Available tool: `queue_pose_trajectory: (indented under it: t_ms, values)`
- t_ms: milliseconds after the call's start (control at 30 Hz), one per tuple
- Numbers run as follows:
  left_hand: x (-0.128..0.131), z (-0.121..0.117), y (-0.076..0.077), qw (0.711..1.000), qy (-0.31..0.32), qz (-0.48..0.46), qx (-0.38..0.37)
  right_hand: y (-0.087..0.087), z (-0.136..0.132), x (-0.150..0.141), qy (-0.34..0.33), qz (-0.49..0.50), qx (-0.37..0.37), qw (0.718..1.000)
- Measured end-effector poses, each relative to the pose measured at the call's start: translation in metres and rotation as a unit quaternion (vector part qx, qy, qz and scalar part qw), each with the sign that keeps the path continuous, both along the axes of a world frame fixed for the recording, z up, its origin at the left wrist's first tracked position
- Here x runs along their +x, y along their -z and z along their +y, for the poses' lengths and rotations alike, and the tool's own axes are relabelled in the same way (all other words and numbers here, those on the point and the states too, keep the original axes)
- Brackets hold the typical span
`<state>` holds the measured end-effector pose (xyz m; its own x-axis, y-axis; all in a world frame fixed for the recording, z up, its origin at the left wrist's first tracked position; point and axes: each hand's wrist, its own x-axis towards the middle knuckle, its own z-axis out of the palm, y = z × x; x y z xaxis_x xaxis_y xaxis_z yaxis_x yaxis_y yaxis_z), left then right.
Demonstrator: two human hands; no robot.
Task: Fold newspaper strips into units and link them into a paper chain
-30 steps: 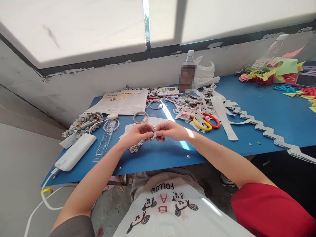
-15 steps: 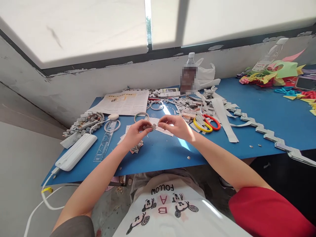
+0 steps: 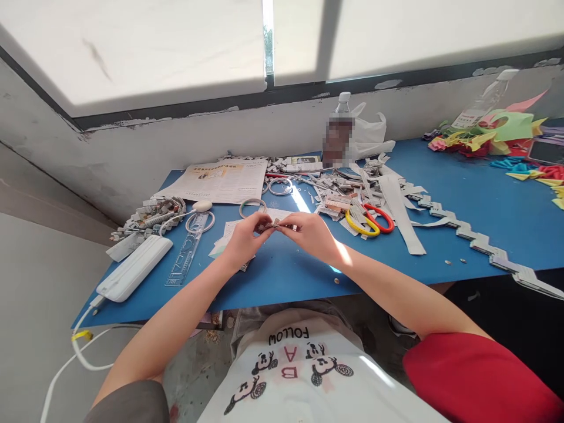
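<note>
Over the middle of the blue table, my left hand and my right hand meet at their fingertips. Both pinch a small folded piece of newspaper between thumb and fingers. More cut paper slips lie on the table just behind and under my left hand. A chain of folded paper pieces runs along the right front edge.
Yellow and red scissors lie right of my hands amid paper scraps. A newspaper, rings, a clear ruler, a white power bank with cable and folded pieces sit left. A bottle stands behind; coloured paper far right.
My hands parted briefly half a second ago, the left keeping the folded piece, then closed together again on it, a little farther from me than a second ago.
</note>
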<state>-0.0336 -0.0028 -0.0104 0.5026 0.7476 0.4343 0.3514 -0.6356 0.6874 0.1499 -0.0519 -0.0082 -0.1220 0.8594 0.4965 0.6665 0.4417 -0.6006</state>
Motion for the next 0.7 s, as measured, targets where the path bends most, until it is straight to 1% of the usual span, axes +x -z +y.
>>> queue_pose_trajectory:
  t_ms: [100, 300, 533, 700]
  values:
    - [0.0002, 0.0012, 0.001, 0.999, 0.007, 0.004, 0.032, -0.0008, 0.001, 0.0013, -0.002, 0.013, -0.003, 1.0]
    - [-0.001, 0.002, -0.0015, 0.995, 0.047, 0.028, 0.079, -0.0019, 0.0029, 0.0039, -0.016, 0.05, -0.009, 0.999]
    - [-0.0015, 0.0019, -0.0012, 0.996, 0.049, 0.02, 0.078, -0.0028, 0.0022, 0.0048, -0.025, 0.104, -0.027, 0.994]
    - [-0.0015, 0.0024, -0.0011, 0.996, 0.05, 0.02, 0.066, -0.0031, 0.0026, 0.0043, -0.019, 0.117, -0.032, 0.992]
